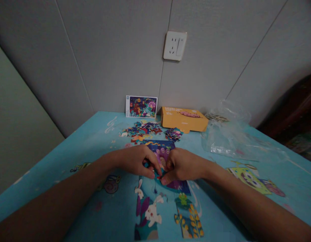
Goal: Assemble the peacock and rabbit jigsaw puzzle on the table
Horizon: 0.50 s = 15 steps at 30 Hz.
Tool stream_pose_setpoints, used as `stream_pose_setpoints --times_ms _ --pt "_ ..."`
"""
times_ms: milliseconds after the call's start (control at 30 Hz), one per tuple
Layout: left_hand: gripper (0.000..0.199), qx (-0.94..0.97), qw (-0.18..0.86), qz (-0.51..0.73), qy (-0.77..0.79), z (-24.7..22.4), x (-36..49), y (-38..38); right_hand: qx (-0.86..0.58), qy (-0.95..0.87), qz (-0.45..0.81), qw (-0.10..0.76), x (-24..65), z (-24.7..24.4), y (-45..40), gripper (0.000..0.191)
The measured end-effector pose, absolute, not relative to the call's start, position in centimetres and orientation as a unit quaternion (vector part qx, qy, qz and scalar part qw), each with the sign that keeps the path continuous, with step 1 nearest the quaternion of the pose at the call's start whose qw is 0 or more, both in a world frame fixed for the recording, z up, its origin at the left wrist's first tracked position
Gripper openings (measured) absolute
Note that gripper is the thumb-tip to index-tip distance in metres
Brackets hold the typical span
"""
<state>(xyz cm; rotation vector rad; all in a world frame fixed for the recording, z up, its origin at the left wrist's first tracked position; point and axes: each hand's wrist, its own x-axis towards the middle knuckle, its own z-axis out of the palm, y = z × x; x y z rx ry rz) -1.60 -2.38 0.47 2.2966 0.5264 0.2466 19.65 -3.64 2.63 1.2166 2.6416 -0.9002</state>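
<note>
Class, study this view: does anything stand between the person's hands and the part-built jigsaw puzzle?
Nothing visible does. The left hand and right hand are at the jigsaw puzzle, their fingertips meeting over it. The loose pieces lie beyond it, on the far side.

It's a dim room with no glare; soft shadow pools under the left hand and right hand on the table, and the wall bows toward the edges.
</note>
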Motion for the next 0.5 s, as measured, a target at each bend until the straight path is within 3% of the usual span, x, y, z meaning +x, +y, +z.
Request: stream_pose_setpoints --times_ms 233,433,500 --pt "0.021 0.914 0.343 0.096 0.193 0.41 -1.29 -2.59 0.360 0.878 -0.314 0.006 19.82 2.18 -3.44 0.044" --pt "0.017 0.914 0.345 0.104 0.187 0.37 -1.35 -2.56 0.285 0.847 -0.430 -0.126 20.21 1.99 -3.52 0.052" --pt "0.018 0.913 0.346 0.101 0.189 0.38 -1.34 -2.62 0.257 0.863 -0.420 -0.110 20.18 1.83 -3.69 0.050"
